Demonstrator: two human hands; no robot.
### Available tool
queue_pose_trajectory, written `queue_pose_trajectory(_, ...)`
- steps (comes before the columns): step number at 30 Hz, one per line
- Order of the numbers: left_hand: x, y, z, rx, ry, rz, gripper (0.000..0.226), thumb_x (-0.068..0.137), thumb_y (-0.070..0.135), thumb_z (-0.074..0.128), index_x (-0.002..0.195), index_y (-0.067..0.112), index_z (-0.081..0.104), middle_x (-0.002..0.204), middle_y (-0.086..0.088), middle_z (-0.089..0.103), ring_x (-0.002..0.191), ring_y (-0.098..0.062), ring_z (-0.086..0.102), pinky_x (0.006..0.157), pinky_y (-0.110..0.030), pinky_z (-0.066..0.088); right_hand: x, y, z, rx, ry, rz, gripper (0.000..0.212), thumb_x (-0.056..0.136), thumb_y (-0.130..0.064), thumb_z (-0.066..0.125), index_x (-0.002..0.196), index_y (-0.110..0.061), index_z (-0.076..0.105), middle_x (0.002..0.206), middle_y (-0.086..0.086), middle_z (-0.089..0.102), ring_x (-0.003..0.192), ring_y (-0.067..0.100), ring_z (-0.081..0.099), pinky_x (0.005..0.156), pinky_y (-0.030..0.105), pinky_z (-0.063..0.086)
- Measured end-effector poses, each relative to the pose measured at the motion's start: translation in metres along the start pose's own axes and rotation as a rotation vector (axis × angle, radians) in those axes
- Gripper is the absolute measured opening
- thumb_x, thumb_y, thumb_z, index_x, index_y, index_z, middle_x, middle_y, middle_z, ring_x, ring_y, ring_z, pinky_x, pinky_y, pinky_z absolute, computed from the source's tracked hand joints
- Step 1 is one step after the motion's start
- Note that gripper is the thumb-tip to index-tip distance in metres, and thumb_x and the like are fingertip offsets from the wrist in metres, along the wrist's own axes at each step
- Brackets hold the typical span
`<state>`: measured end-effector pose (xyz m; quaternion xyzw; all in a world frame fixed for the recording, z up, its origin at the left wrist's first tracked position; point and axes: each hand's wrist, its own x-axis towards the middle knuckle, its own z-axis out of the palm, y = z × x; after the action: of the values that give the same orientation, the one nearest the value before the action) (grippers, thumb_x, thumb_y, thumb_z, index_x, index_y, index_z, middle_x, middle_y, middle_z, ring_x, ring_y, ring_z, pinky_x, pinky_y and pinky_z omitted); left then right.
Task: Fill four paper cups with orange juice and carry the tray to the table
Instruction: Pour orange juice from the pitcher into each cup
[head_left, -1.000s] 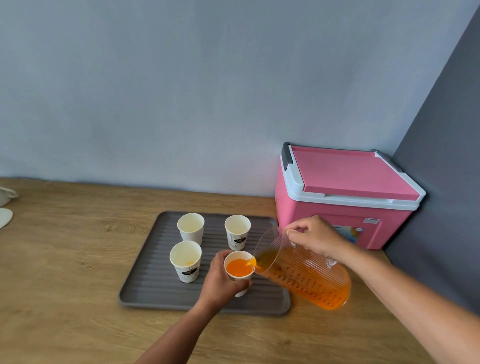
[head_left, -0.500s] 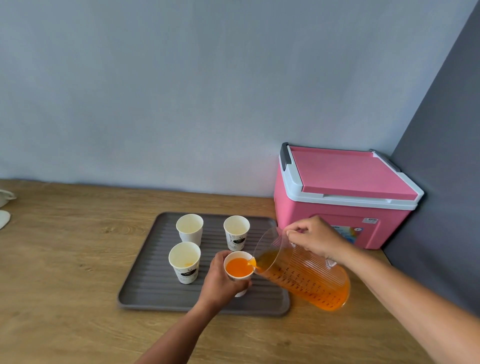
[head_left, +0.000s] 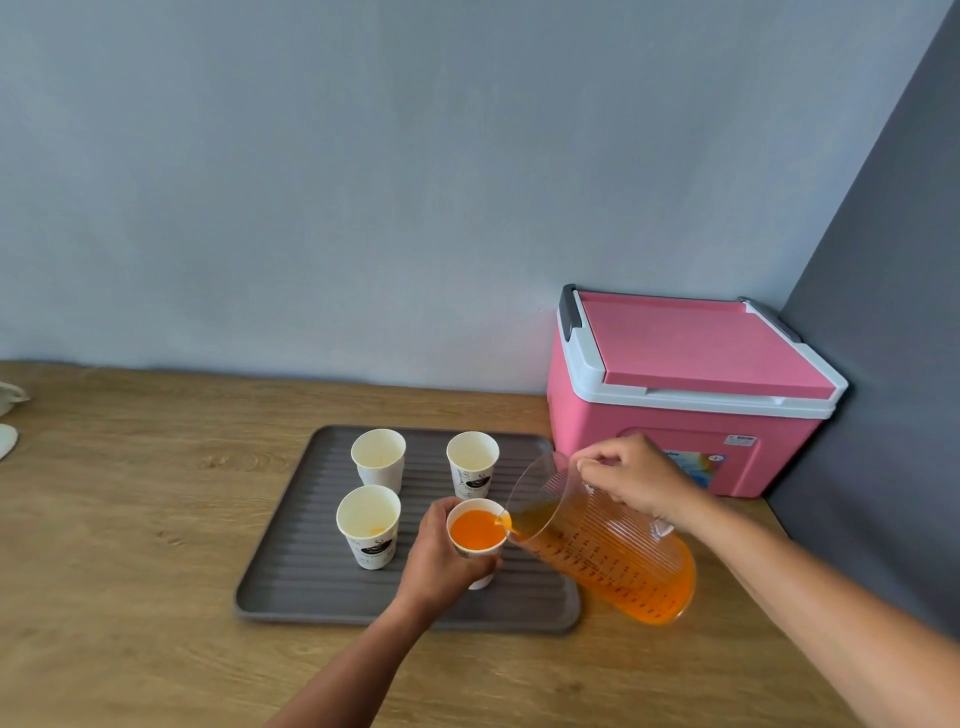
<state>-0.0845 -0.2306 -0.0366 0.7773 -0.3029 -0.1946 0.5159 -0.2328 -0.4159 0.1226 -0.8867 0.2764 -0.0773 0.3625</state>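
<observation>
Juice (head_left: 477, 529) fills the near-right paper cup (head_left: 478, 540) almost to the rim. The left hand (head_left: 441, 558) wraps around this cup from its 9 o'clock side, fingers closed on the wall. The cup sits at the 5 o'clock area of the grey ridged tray (head_left: 291, 582), which rests on the wooden bench (head_left: 130, 519). The right hand (head_left: 631, 480) grips the top of the clear measuring pitcher (head_left: 608, 556), fingers curled tight; the pitcher is tilted, spout touching the cup rim at 3 o'clock. Three more paper cups stand upright on the tray: far-left cup (head_left: 378, 460), far-right cup (head_left: 472, 462), near-left cup (head_left: 368, 525). A pink cooler box (head_left: 685, 389) stands at 2 o'clock of the tray, lid closed.
</observation>
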Motion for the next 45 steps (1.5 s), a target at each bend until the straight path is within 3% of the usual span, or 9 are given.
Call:
queue_pose_trajectory(4, 0.003, 0.001, -0.002, 0.003, 0.004, 0.005, 0.078, 0.057, 0.039, 0.086, 0.122, 0.034, 0.043, 0.120, 0.010, 0.054, 0.106, -0.004, 0.057, 0.088, -0.026, 0.052, -0.002, 0.000, -0.001, 0.073, 0.036, 0.026, 0.021, 0.091, -0.020, 0.059, 0.106, -0.017, 0.074, 0.045, -0.032, 0.056, 0.045, -0.015, 0.052, 0.041, 0.004, 0.033)
queue_pose_trajectory(8, 0.006, 0.003, -0.004, 0.012, 0.011, 0.015, 0.077, 0.057, 0.036, 0.086, 0.121, 0.033, 0.043, 0.119, 0.008, 0.055, 0.106, -0.004, 0.057, 0.089, -0.028, 0.052, -0.003, 0.007, 0.002, 0.183, 0.080, 0.080, 0.017, 0.090, -0.021, 0.060, 0.100, -0.023, 0.074, 0.041, -0.013, 0.054, 0.039, -0.001, 0.043, 0.041, 0.016, 0.033)
queue_pose_trajectory(14, 0.009, 0.004, -0.005, 0.008, 0.001, 0.015, 0.078, 0.057, 0.034, 0.087, 0.121, 0.035, 0.042, 0.121, 0.008, 0.054, 0.107, -0.004, 0.056, 0.089, -0.024, 0.049, -0.005, 0.018, 0.008, 0.354, 0.123, 0.130, 0.018, 0.090, -0.017, 0.060, 0.095, -0.027, 0.075, 0.055, 0.004, 0.049, 0.038, 0.005, 0.035, 0.037, 0.019, 0.026)
queue_pose_trajectory(21, 0.013, 0.000, -0.004, 0.031, -0.001, -0.011, 0.079, 0.057, 0.035, 0.087, 0.122, 0.033, 0.042, 0.123, 0.006, 0.053, 0.107, -0.006, 0.056, 0.087, -0.023, 0.048, -0.010, 0.021, 0.007, 0.516, 0.224, 0.149, 0.014, 0.090, -0.016, 0.063, 0.094, -0.021, 0.075, 0.054, 0.003, 0.045, 0.041, 0.008, 0.033, 0.039, 0.020, 0.023)
queue_pose_trajectory(28, 0.010, -0.002, -0.003, 0.037, 0.006, -0.032, 0.080, 0.057, 0.034, 0.090, 0.120, 0.035, 0.042, 0.122, 0.008, 0.054, 0.106, -0.004, 0.056, 0.085, -0.022, 0.047, -0.012, 0.013, 0.002, 0.531, 0.246, 0.124, 0.012, 0.090, -0.018, 0.065, 0.091, -0.023, 0.076, 0.059, 0.008, 0.047, 0.039, 0.007, 0.033, 0.036, 0.018, 0.024)
queue_pose_trajectory(33, 0.007, -0.003, -0.003, 0.062, 0.006, -0.037, 0.083, 0.057, 0.036, 0.090, 0.122, 0.037, 0.040, 0.122, 0.009, 0.053, 0.111, -0.008, 0.055, 0.088, -0.025, 0.048, -0.012, 0.010, 0.001, 0.545, 0.248, 0.125, 0.012, 0.089, -0.018, 0.065, 0.093, -0.020, 0.076, 0.052, 0.002, 0.043, 0.038, 0.007, 0.032, 0.036, 0.018, 0.023)
queue_pose_trajectory(39, -0.003, 0.019, -0.010, 0.122, 0.049, -0.025, 0.109, 0.055, 0.028, 0.092, 0.145, 0.027, 0.030, 0.132, 0.004, 0.040, 0.115, -0.008, 0.045, 0.097, -0.024, 0.038, -0.006, 0.004, 0.003, 0.543, 0.242, 0.102, 0.012, 0.087, -0.023, 0.066, 0.091, -0.024, 0.077, 0.063, 0.011, 0.046, 0.043, 0.011, 0.032, 0.043, 0.023, 0.022)
queue_pose_trajectory(43, -0.009, 0.042, -0.032, 0.235, 0.120, 0.073, 0.087, 0.064, 0.022, 0.087, 0.138, 0.029, 0.042, 0.134, 0.002, 0.042, 0.119, -0.015, 0.051, 0.094, -0.024, 0.042, 0.000, -0.005, 0.001, 0.535, 0.215, 0.089, 0.015, 0.087, -0.021, 0.064, 0.095, -0.019, 0.078, 0.053, 0.005, 0.043, 0.038, 0.009, 0.030, 0.044, 0.022, 0.021)
queue_pose_trajectory(45, -0.011, 0.051, -0.049, 0.268, 0.169, 0.129, 0.068, 0.070, 0.025, 0.084, 0.129, 0.032, 0.051, 0.128, 0.006, 0.046, 0.112, -0.013, 0.056, 0.087, -0.026, 0.047, 0.003, -0.011, 0.001, 0.522, 0.205, 0.080, 0.015, 0.087, -0.021, 0.065, 0.094, -0.018, 0.078, 0.045, -0.002, 0.040, 0.036, 0.008, 0.029, 0.042, 0.021, 0.021)
